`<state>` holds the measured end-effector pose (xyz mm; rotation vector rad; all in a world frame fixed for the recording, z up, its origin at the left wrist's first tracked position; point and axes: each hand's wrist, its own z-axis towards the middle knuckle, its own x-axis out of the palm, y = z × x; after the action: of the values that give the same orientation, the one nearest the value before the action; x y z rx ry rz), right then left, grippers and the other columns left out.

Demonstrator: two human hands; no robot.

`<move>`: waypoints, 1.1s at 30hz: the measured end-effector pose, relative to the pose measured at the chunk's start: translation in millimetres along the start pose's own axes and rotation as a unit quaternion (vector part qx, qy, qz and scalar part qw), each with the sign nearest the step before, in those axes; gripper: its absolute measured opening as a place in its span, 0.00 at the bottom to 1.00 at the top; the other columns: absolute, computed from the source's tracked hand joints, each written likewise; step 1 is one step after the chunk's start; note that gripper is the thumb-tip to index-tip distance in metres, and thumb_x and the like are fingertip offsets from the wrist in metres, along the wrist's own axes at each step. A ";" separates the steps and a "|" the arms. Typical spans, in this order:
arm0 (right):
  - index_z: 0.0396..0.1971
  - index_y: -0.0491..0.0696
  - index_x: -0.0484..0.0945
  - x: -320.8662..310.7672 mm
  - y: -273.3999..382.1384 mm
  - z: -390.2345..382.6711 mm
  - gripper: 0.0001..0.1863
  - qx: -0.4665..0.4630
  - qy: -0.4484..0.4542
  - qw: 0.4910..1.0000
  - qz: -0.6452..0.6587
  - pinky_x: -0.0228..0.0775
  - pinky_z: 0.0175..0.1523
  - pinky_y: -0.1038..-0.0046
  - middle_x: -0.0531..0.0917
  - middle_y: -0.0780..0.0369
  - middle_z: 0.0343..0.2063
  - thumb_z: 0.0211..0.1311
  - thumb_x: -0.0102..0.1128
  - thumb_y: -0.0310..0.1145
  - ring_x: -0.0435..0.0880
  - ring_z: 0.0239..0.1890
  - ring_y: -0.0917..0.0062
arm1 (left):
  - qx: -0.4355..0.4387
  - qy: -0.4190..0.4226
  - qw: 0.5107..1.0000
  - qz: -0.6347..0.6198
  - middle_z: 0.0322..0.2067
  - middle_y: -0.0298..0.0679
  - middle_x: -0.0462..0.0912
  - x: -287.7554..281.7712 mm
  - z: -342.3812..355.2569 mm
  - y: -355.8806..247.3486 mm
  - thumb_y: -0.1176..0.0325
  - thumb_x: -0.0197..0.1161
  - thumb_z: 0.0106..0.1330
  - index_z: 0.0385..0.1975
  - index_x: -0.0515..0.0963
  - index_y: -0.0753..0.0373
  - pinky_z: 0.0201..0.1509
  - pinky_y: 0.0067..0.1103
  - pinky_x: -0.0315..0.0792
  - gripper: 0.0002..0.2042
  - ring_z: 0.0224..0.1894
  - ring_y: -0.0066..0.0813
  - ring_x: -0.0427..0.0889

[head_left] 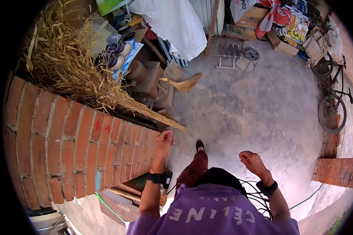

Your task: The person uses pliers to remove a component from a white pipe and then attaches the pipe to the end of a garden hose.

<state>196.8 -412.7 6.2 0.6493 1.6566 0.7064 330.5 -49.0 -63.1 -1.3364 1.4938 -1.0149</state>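
My left hand (165,139) is raised beside the end of a brick wall, its fingers curled in and nothing seen in them. Just beyond it lies the cut stalk end of a bundle of dry stalks (145,109), not touched by the hand. My right hand (254,161) is held out over the concrete floor, fingers bent together, with nothing visible in its grip. Each wrist wears a black band. One dark shoe (200,145) shows on the floor between the hands.
The brick wall (78,145) runs along my left. Ahead stand a short broom (187,83), a white sheet (172,23), a small folding chair (228,51) and cardboard boxes (283,46). A bicycle (333,100) leans at the right. Black cables (259,196) hang by my waist.
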 end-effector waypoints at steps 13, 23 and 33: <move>0.36 0.38 0.74 -111.1 -23.3 216.0 0.08 0.115 0.008 0.989 0.096 0.74 0.34 0.77 0.81 0.55 0.27 0.57 0.52 0.24 0.83 0.30 0.73 | -0.199 -0.056 0.975 -0.081 0.22 0.38 0.77 53.1 269.0 1.0 0.69 0.55 0.61 0.35 0.73 0.65 0.16 0.17 0.66 0.07 0.17 0.23 0.75; 0.35 0.39 0.73 -171.9 82.5 516.6 0.07 -0.184 0.152 0.971 0.027 0.72 0.34 0.78 0.80 0.58 0.24 0.59 0.50 0.25 0.81 0.29 0.77 | -0.233 -0.136 0.959 -0.089 0.23 0.38 0.79 71.7 343.3 21.8 0.65 0.53 0.62 0.35 0.73 0.63 0.18 0.20 0.70 0.09 0.18 0.25 0.78; 0.31 0.44 0.72 -28.0 258.1 745.9 0.07 -0.477 0.150 0.865 0.033 0.67 0.30 0.67 0.78 0.55 0.24 0.56 0.51 0.31 0.77 0.25 0.62 | -0.262 -0.200 0.942 -0.062 0.25 0.37 0.80 37.9 411.9 48.9 0.65 0.51 0.62 0.36 0.72 0.62 0.17 0.20 0.70 0.09 0.20 0.24 0.79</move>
<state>946.0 -181.8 101.4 -0.1368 1.3106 1.5834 708.0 -92.1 -233.8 -1.8988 1.4208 -0.3776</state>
